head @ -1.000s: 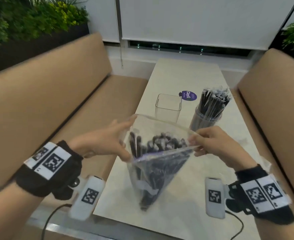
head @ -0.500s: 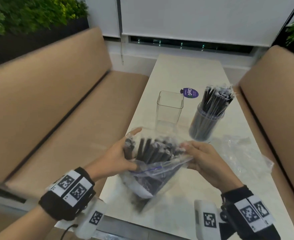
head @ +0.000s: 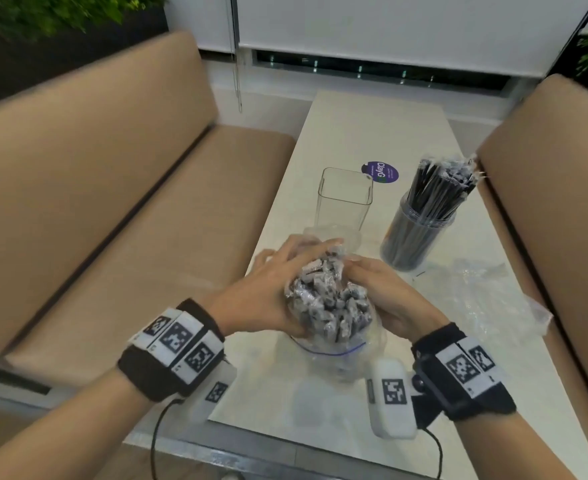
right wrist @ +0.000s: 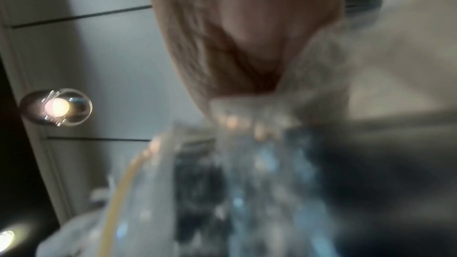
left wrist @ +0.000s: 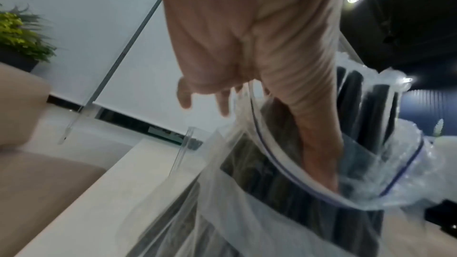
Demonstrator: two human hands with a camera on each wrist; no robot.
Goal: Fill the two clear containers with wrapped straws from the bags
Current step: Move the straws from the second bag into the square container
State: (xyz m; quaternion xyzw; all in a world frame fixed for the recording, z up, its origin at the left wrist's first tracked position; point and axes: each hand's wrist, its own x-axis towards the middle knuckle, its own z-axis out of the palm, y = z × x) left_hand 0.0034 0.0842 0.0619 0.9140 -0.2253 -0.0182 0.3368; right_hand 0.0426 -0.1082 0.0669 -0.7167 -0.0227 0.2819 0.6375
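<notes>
A clear zip bag [head: 334, 356] stands on the pale table [head: 372, 116] near its front edge. A bundle of wrapped black straws [head: 330, 303] sticks out of the bag's mouth. My left hand [head: 268, 292] grips the bundle from the left and my right hand [head: 386, 299] grips it from the right. In the left wrist view my left hand [left wrist: 247, 46] has its thumb inside the bag [left wrist: 247, 183], against the straws [left wrist: 366, 108]. The right wrist view is blurred and shows only my right hand [right wrist: 247, 36] over the bag. Behind the bag stand an empty square clear container [head: 344, 199] and a round container [head: 420, 226] full of straws.
An empty crumpled bag [head: 493, 299] lies on the table to the right. A purple sticker [head: 379, 172] is behind the square container. Tan bench seats [head: 112, 202] run along both sides of the table.
The bag came down from mid-air onto the table. Both hands left its open mouth and closed round the straws. The bag slid down, so the straw tops now stick out.
</notes>
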